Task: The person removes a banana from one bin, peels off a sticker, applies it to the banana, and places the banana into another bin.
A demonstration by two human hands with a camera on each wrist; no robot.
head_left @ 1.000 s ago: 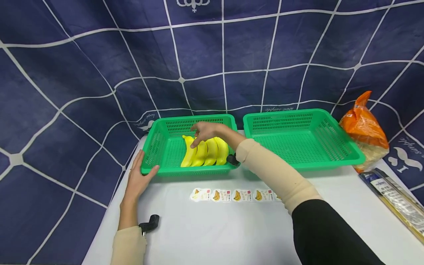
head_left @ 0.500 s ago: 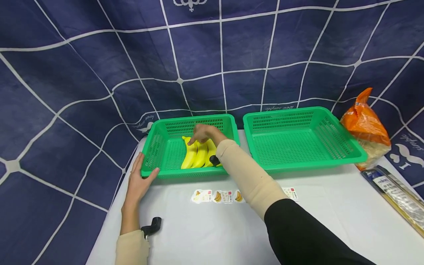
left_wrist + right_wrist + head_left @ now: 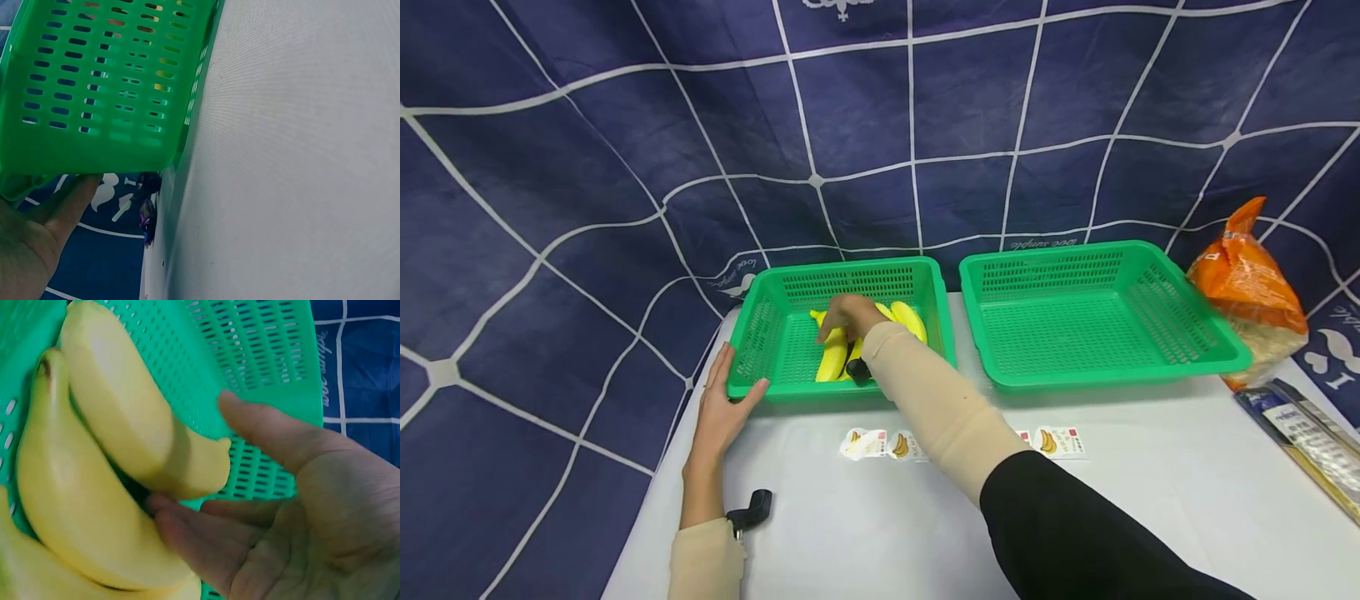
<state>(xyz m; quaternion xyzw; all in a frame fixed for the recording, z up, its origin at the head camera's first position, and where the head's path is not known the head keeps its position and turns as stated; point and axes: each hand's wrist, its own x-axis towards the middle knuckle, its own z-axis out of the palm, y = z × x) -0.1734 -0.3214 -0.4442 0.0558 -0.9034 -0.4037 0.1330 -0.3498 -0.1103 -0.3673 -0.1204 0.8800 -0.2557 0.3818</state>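
The right hand (image 3: 847, 315) is down inside the left basket (image 3: 790, 391), its thumb standing well apart from its fingers. In the right wrist view the fingers are stretched out, with their tips at the gap between two bananas, touching the lower one (image 3: 87, 487); the thumb is near the end of the upper one (image 3: 137, 400) and nothing is gripped. The left hand (image 3: 722, 408) has its thumb and fingers spread and lies against the same basket at its front left corner, the thumb by the front rim and the fingers along the left side.

The bananas lie side by side in the basket, from its middle to its right end, with the right arm covering part of them. A row of banana stickers (image 3: 863, 443) lies on the white table (image 3: 850, 533) just in front of that basket, its middle hidden by the arm. A second green basket (image 3: 1120, 377) stands just beside the first, along the table's back edge. An orange bag (image 3: 1247, 279) is at the back right corner, and a flat packet (image 3: 1303, 442) lies along the right edge. Behind hangs a dark blue cloth (image 3: 970, 100) with white lines.
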